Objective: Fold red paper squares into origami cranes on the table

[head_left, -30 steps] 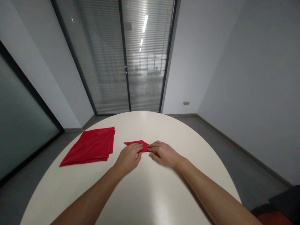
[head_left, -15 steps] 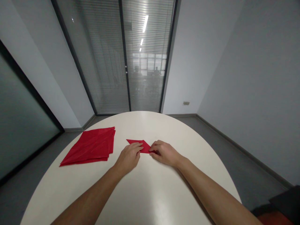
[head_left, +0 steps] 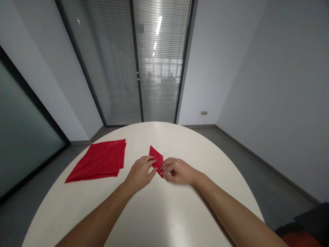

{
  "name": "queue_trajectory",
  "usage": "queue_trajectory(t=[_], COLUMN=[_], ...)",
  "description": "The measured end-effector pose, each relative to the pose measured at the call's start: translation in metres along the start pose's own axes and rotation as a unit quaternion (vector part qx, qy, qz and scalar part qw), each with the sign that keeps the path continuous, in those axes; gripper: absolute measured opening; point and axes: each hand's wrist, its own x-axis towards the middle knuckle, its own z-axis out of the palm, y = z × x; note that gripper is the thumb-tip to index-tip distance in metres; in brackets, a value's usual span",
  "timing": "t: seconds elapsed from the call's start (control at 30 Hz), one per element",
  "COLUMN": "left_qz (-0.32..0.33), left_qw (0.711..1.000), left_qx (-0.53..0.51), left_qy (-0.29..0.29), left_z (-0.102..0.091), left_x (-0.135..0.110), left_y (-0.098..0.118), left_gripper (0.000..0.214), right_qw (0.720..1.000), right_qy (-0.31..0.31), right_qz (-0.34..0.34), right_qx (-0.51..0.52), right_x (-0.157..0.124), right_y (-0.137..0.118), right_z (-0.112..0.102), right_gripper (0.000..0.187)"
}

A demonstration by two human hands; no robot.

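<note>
Red sheet (head_left: 159, 159) mid-fold, we reckon: left hand (head_left: 141, 172) loosely spread on it, right hand (head_left: 181, 170) curled opposite, grip unclear; next calls for steady pressing.

Small folded red piece (head_left: 158, 158) — turned clockwise

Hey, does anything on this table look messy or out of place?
Slightly: the red stack on the left is wrinkled, its layered edges not lining up. No spill shows; the small red piece is partly hidden.
</note>
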Motion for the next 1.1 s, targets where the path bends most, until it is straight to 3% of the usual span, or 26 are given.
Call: queue_trajectory(t=[0.27,0.4,0.57,0.83,0.97,1.1], left_qz=[-0.017,-0.026,-0.024,-0.006,-0.003,0.014], left_qw=[1.000,0.999,0.999,1.000,1.000,0.999], left_qx=[0.001,0.002,0.016,0.011,-0.006,-0.028], left_qy=[-0.010,-0.018,-0.022,-0.023,-0.009,0.014], left_z=[-0.006,-0.006,-0.006,-0.004,0.000,0.004], left_x=[0.000,0.000,-0.001,-0.004,-0.004,-0.004], left_y=[0.007,0.009,0.012,0.011,0.007,0.004], left_gripper=[0.042,0.043,0.048,0.056,0.036,0.048], right_qw=[0.999,0.996,0.993,0.996,0.997,0.996], right_qy=[-0.008,-0.016,0.035,0.045,0.069,0.060], right_qz=[0.010,0.036,0.094,0.069,0.040,0.064], right_qx=[0.042,0.085,0.054,0.045,0.010,-0.026], right_x=[-0.001,-0.001,0.001,0.003,0.000,-0.004], right_y=[0.005,0.002,0.003,0.007,0.012,0.017], right_z=[0.000,-0.002,0.002,0.008,0.011,0.016], right_gripper=[0.012,0.018,0.026,0.025,0.052,0.076])
